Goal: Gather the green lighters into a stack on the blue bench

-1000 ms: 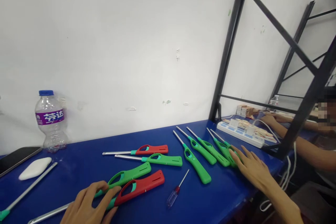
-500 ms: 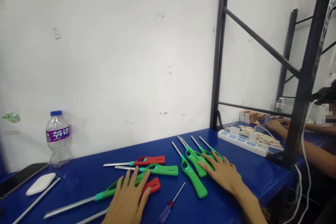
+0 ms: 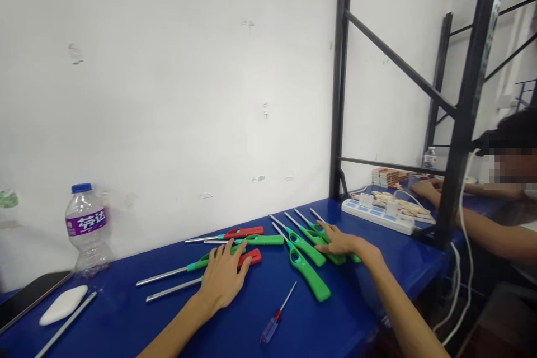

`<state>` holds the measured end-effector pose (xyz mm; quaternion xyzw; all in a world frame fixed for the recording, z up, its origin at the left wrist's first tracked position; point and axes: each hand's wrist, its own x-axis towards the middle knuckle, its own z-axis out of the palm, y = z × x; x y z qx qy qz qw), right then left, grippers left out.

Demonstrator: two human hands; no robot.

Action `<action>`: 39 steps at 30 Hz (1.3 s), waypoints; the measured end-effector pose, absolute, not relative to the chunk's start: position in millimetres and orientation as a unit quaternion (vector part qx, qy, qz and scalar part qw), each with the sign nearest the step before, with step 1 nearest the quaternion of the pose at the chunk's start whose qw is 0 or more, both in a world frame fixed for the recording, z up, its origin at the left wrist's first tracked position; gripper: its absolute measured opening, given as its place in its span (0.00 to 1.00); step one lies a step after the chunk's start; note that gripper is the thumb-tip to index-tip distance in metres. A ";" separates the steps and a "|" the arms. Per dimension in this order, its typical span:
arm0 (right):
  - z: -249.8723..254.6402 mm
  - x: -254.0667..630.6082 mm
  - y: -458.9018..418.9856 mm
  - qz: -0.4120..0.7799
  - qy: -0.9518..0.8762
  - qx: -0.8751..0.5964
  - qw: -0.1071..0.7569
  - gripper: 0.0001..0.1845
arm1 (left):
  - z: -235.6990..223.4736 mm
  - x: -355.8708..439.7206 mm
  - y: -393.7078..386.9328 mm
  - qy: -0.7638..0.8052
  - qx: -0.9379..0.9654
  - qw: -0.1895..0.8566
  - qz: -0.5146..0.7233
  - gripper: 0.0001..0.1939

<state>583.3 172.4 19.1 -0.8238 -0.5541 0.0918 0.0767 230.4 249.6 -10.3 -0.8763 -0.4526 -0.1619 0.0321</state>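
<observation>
My left hand (image 3: 225, 275) lies palm down with fingers spread over a green long-nosed gas lighter (image 3: 203, 261) and a red gas lighter (image 3: 250, 258). Beyond its fingertips are another green lighter (image 3: 268, 240) and a red lighter (image 3: 247, 232) near the wall. My right hand (image 3: 339, 241) rests, fingers apart, on green lighters (image 3: 335, 259) at the right, partly covering them. Beside it lie two more green lighters, one nearer (image 3: 312, 279) and one behind (image 3: 308, 249). A screwdriver (image 3: 272, 323) with a clear purple handle lies between my forearms.
At the left are a plastic bottle (image 3: 86, 229), a phone (image 3: 31, 297), a white oval object (image 3: 64, 305) and a thin rod (image 3: 67, 324). A power strip (image 3: 377, 217) stands by the black rack post (image 3: 461, 95). Beyond it, another person's arms (image 3: 482, 229) reach over small parts.
My left hand and the lighters under it have moved away from me, towards the wall and the other lighters. My right hand has moved slightly farther away over the green lighters. The view has shifted.
</observation>
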 end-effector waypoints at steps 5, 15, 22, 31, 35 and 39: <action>30.8 571.9 192.8 0.134 -0.496 -0.857 0.045 0.26 | -11.7 234.5 255.3 -0.446 -0.877 0.032 -0.176 0.25; 32.5 554.1 203.9 0.125 -0.486 -0.865 0.008 0.25 | -11.8 233.3 253.1 -0.442 -0.876 0.027 -0.189 0.26; 26.4 581.0 201.1 0.067 -0.486 -0.871 0.024 0.24 | -11.9 233.6 252.8 -0.434 -0.879 0.024 -0.194 0.25; 32.6 608.4 169.5 0.017 -0.498 -0.867 0.017 0.22 | -15.1 232.6 251.0 -0.385 -0.888 0.059 -0.245 0.26; 51.4 584.8 152.5 -0.039 -0.542 -0.839 0.026 0.23 | -2.9 226.2 227.7 -0.310 -0.902 0.111 -0.280 0.23; 65.2 521.8 139.8 -0.083 -0.664 -0.741 0.055 0.34 | 15.1 206.7 187.5 -0.217 -0.913 0.176 -0.296 0.52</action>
